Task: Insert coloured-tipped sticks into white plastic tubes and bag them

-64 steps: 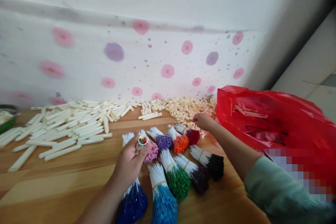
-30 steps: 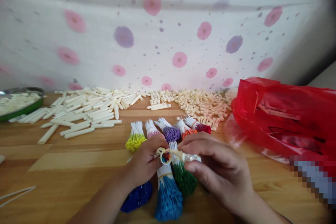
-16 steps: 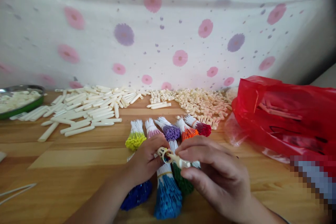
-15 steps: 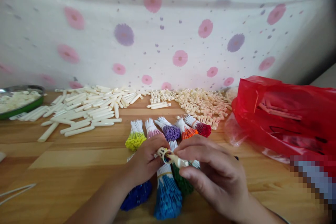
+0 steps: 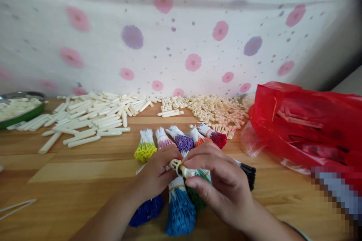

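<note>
My left hand (image 5: pixel 161 167) is closed round a cream slotted pen barrel (image 5: pixel 175 165), held at a slant above the bundles. Between the thumb and fingers of my right hand (image 5: pixel 220 184) is a pale plastic end piece (image 5: pixel 189 173), its narrow part at the barrel's open end. How deep it sits inside I cannot tell. Below and around my hands lie bundles of thin white sticks with coloured ends: light blue (image 5: pixel 180 214), dark blue (image 5: pixel 147 211), green (image 5: pixel 197 196), yellow (image 5: pixel 145 148), purple (image 5: pixel 184 142), dark red (image 5: pixel 217 138) and black (image 5: pixel 249 175). My hands partly cover some.
Long cream pen tubes (image 5: pixel 93 122) are heaped at the back left, beside a green-rimmed bowl (image 5: pixel 22 115). Small cream parts (image 5: pixel 217 109) form a pile at the back. A red plastic bag (image 5: pixel 299 120) stands right. White cord (image 5: pixel 19 207) lies at the left.
My right hand has moved left, bringing the end piece closer to the barrel, and the gap between them has shrunk. The black bundle has come into view behind it. My left hand stays put.
</note>
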Demonstrator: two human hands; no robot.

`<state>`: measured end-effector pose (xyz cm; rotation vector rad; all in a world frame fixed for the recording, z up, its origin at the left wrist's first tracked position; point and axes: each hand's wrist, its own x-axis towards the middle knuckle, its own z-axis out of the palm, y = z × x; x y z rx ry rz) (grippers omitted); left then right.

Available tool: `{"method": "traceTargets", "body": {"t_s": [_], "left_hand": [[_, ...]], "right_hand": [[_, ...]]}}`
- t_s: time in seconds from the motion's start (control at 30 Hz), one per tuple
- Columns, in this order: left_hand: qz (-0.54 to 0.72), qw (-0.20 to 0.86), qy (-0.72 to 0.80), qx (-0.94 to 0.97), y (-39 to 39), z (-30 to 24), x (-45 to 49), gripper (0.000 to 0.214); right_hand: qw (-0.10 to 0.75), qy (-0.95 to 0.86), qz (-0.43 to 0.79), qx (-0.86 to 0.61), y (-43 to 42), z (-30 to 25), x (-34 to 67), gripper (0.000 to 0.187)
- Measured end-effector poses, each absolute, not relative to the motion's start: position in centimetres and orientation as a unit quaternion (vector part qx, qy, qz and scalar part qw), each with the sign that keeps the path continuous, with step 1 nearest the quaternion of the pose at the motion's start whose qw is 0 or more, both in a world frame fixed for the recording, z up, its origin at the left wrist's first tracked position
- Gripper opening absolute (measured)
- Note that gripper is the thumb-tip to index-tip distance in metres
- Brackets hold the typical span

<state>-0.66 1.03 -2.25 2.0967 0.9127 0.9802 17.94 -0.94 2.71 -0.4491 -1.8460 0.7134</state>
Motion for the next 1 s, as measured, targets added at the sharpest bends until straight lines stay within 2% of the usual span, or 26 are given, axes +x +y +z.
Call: {"method": "traceTargets", "body": {"t_s": [0.2, 0.37, 0.6, 0.83, 1.0], "left_hand": [[0.355, 0.302, 0.378, 0.800, 0.8, -2.4, -0.6, 0.027], [0.285, 0.302, 0.432, 0.801, 0.1, -1.8, -0.2, 0.024], [0.256, 0.337, 0.488, 0.764, -0.8, -0.8, 0.5, 0.025], [0.234, 0.351, 0.517, 0.744, -1.1, -0.4, 0.7, 0.026], [0.219, 0.324, 0.534, 0.749, -1.4, -0.5, 0.9, 0.025]], "right_hand": [[0.519, -0.786, 0.237, -0.237, -1.0, 2.1, 18.2, 0.021], [0.520, -0.790, 0.189, -0.263, 0.2, 1.7, 18.6, 0.016], [0.514, -0.781, 0.229, -0.272, 1.4, 1.3, 18.4, 0.009], [0.482, -0.782, 0.264, -0.293, 1.4, 1.1, 18.8, 0.019], [0.468, -0.784, 0.236, -0.332, 1.7, 0.9, 18.7, 0.027]]}}
